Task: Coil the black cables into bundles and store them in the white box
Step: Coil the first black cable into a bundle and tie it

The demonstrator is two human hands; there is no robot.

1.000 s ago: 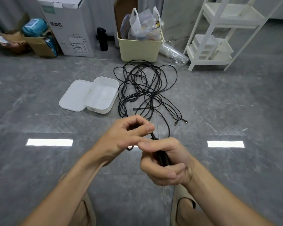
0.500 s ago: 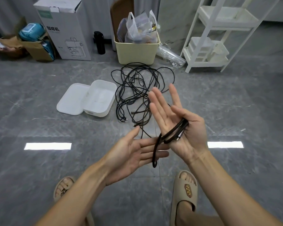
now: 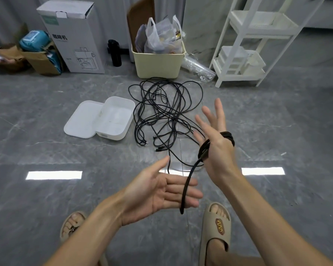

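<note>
My right hand [image 3: 217,139] is raised with its fingers spread straight, and a black cable [image 3: 227,136] is wound in several loops around its palm. The cable's loose tail [image 3: 186,187] hangs down in front of the fingers of my left hand [image 3: 158,194], which lies flat, palm up, gripping nothing. A tangle of black cables [image 3: 161,112] lies on the grey floor beyond my hands. To its left stands the white box [image 3: 112,134], open and with no cable in it, and its lid [image 3: 83,120] lies flat at the box's left side.
A cream bin [image 3: 158,62] with plastic bags stands behind the tangle, with a black bottle [image 3: 114,52] and a white carton [image 3: 75,35] to its left. A white shelf unit [image 3: 244,54] stands at the back right. My sandalled feet [image 3: 217,227] are below my hands.
My hands have come apart. The right hand has opened and lifted up and to the right with the cable looped around it. The left hand has let go and opened flat.
</note>
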